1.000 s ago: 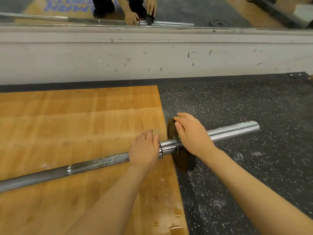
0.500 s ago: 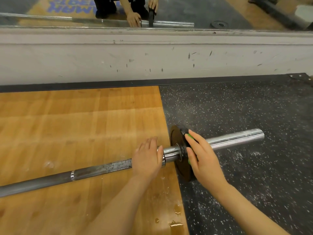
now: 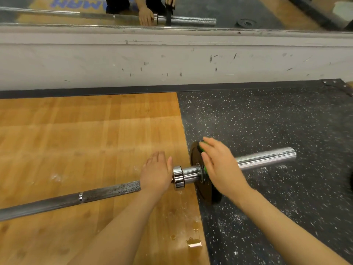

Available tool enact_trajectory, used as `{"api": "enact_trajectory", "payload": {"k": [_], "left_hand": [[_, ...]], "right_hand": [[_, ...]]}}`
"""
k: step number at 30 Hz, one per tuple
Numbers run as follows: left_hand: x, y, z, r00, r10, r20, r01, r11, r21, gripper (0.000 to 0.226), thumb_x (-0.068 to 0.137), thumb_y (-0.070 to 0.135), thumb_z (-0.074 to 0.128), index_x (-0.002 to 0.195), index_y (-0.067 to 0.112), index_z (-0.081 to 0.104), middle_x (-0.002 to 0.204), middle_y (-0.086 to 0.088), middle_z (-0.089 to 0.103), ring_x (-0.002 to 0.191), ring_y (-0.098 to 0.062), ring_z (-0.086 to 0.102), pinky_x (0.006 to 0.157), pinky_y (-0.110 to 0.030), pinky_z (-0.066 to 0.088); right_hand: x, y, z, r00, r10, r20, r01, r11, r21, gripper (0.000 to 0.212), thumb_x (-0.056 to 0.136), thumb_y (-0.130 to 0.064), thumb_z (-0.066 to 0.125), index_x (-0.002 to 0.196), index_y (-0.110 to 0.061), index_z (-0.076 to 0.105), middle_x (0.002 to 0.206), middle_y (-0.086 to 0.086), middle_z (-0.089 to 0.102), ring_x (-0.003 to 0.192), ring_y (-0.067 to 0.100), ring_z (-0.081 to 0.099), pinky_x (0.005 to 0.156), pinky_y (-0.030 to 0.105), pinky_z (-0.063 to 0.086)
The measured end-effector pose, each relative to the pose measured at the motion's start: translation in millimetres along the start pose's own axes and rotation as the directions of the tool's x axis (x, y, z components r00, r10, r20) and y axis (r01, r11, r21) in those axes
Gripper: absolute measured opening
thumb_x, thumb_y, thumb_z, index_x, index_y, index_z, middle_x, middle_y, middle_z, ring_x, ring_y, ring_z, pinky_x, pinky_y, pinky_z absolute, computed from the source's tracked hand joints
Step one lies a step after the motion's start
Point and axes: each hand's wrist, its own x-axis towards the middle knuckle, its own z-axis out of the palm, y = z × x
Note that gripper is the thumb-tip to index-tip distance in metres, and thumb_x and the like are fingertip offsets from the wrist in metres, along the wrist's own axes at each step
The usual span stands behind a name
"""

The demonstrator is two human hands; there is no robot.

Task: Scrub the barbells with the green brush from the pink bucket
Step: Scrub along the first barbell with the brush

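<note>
Barbell [image 3: 110, 191], on floor: left hand [image 3: 155, 172] grips shaft; right hand [image 3: 219, 167], fingers flat, presses plate [image 3: 200, 180]. Plate removal in hand; brush next.

Steel barbell [image 3: 107, 193] flat across wood and rubber flooring

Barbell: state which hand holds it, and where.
The left hand grips the barbell shaft beside the collar. The right hand lies flat on the plate.
</note>
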Motion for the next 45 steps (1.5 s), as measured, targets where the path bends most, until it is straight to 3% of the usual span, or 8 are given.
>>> {"api": "enact_trajectory", "payload": {"k": [6, 11, 23, 28, 33, 36, 40, 45], "left_hand": [[-2, 3, 0, 1.000, 0.003, -0.007, -0.003, 1.000, 0.028, 0.055, 0.103, 0.041, 0.012, 0.148, 0.016, 0.031, 0.152, -0.003, 0.034, 0.139, -0.019, 0.031, 0.113, -0.035, 0.024], [-4, 1, 5, 1.000, 0.008, 0.001, -0.008, 1.000, 0.011, 0.056, 0.103, 0.042, 0.011, 0.148, 0.015, 0.030, 0.152, -0.004, 0.035, 0.140, -0.020, 0.031, 0.114, -0.037, 0.027], [-10, 2, 4, 0.999, 0.036, -0.006, -0.036, 0.999, 0.005, 0.054, 0.103, 0.040, 0.013, 0.147, 0.015, 0.031, 0.151, -0.003, 0.036, 0.139, -0.019, 0.032, 0.113, -0.032, 0.025], [-22, 1, 7, 0.998, 0.066, -0.005, -0.066, 0.998, 0.015, 0.052, 0.103, 0.040, 0.013, 0.146, 0.018, 0.033, 0.151, 0.000, 0.037, 0.136, -0.017, 0.037, 0.106, -0.032, 0.032], [-35, -3, 4, 0.988, 0.149, 0.032, -0.147, 0.988, -0.055, 0.054, 0.102, 0.043, 0.016, 0.147, 0.018, 0.032, 0.153, -0.001, 0.033, 0.140, -0.017, 0.030, 0.111, -0.034, 0.030], [-38, -15, -5, 0.987, 0.163, 0.013, -0.164, 0.986, 0.042, 0.053, 0.102, 0.043, 0.019, 0.146, 0.018, 0.033, 0.152, -0.002, 0.034, 0.139, -0.018, 0.032, 0.111, -0.034, 0.028], [-41, -41, -7, 0.987, 0.148, 0.070, -0.158, 0.972, 0.173, 0.068, 0.096, 0.054, 0.002, 0.146, 0.019, 0.034, 0.153, -0.002, 0.033, 0.140, -0.020, 0.029, 0.111, -0.035, 0.025], [-48, -48, 1, 0.982, 0.164, 0.089, -0.177, 0.972, 0.158, 0.081, 0.088, 0.055, -0.006, 0.142, 0.017, 0.040, 0.147, -0.003, 0.041, 0.134, -0.021, 0.039, 0.105, -0.035, 0.035]], "right_hand": [[-31, 3, 15, 0.999, 0.028, -0.040, -0.028, 1.000, 0.001, 0.048, 0.100, -0.028, 0.031, 0.137, -0.004, 0.049, 0.145, 0.008, 0.044, 0.140, 0.022, 0.030, 0.117, 0.020, 0.011], [-44, 5, 14, 0.998, -0.006, -0.062, 0.006, 1.000, 0.005, 0.046, 0.100, -0.025, 0.033, 0.137, -0.002, 0.048, 0.144, 0.009, 0.045, 0.138, 0.024, 0.033, 0.117, 0.019, 0.012], [-6, 0, 4, 0.998, 0.053, 0.041, -0.054, 0.998, 0.020, 0.037, 0.101, -0.016, 0.045, 0.135, -0.006, 0.052, 0.141, 0.007, 0.048, 0.132, 0.021, 0.039, 0.108, 0.020, 0.019], [-45, -3, 1, 0.998, 0.062, 0.000, -0.062, 0.997, 0.049, 0.038, 0.098, -0.016, 0.047, 0.133, -0.004, 0.054, 0.138, 0.006, 0.050, 0.127, 0.012, 0.038, 0.108, 0.006, 0.012], [-39, -2, -6, 0.998, 0.055, 0.019, -0.055, 0.998, 0.031, 0.036, 0.100, -0.016, 0.048, 0.134, -0.008, 0.055, 0.139, 0.004, 0.050, 0.130, 0.015, 0.040, 0.108, 0.017, 0.021], [-15, -2, -8, 0.998, 0.034, 0.050, -0.034, 0.999, 0.005, 0.037, 0.100, -0.017, 0.046, 0.135, -0.007, 0.053, 0.140, 0.006, 0.049, 0.131, 0.020, 0.039, 0.108, 0.022, 0.022], [4, -1, -2, 0.986, 0.052, 0.159, -0.049, 0.999, -0.023, 0.037, 0.102, -0.019, 0.041, 0.135, -0.009, 0.054, 0.141, 0.005, 0.048, 0.133, 0.023, 0.038, 0.107, 0.024, 0.025], [-16, 1, -3, 0.979, 0.118, 0.164, -0.121, 0.993, 0.010, 0.036, 0.102, -0.019, 0.040, 0.133, -0.009, 0.055, 0.139, 0.004, 0.050, 0.129, 0.021, 0.042, 0.102, 0.019, 0.025]]}}
